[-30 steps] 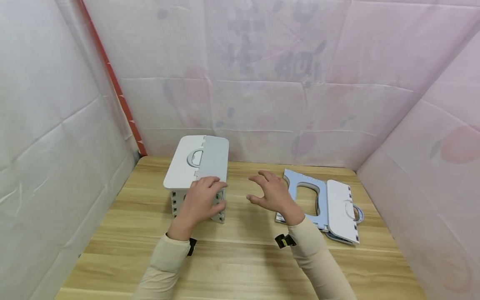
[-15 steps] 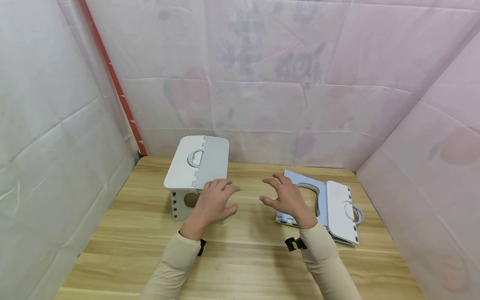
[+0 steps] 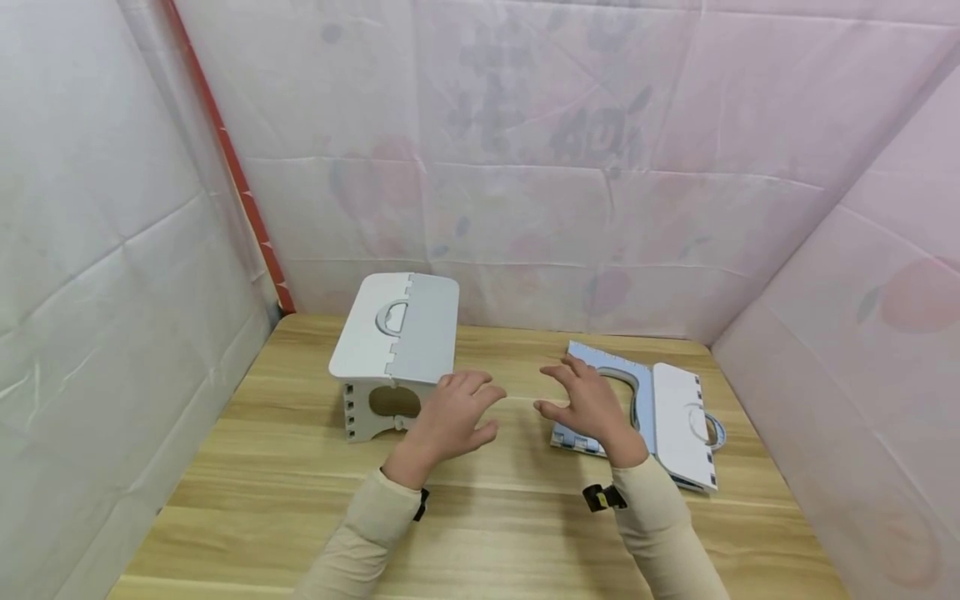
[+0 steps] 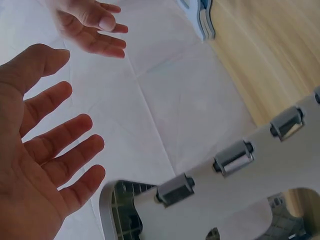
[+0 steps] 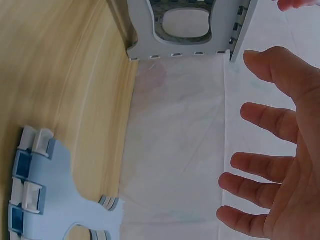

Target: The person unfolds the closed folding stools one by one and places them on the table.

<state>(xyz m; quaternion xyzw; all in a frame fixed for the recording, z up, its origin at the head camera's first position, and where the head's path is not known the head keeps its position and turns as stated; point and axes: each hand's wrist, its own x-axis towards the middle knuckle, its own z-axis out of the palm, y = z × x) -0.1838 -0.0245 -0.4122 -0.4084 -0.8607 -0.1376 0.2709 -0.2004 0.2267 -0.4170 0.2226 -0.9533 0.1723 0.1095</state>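
Note:
A white and grey folding step stool (image 3: pixel 427 321) stands unfolded at the left of the table, its carry handle lying in the seat. My left hand (image 3: pixel 450 417) hovers in front of its near right corner, fingers spread and holding nothing. On the right lies a second stool (image 3: pixel 678 417), white and light blue, folded flat with its handle sticking out to the right. Over its left part my right hand (image 3: pixel 592 404) hangs with spread fingers, also holding nothing. In the left wrist view, the hinged side of the standing stool (image 4: pixel 200 212) shows below the left hand (image 4: pixel 30 150).
The wood-grain table (image 3: pixel 480 533) fills the lower view. Behind it hangs a pale printed sheet (image 3: pixel 517 217), with more sheeting on both sides and a red strip (image 3: pixel 240 179) at the back left. Both wrists carry black camera straps.
My left hand has moved right and toward me, away from the standing stool's seat. My right hand has drifted right and slightly nearer, over the folded stool. Both stools stay put.

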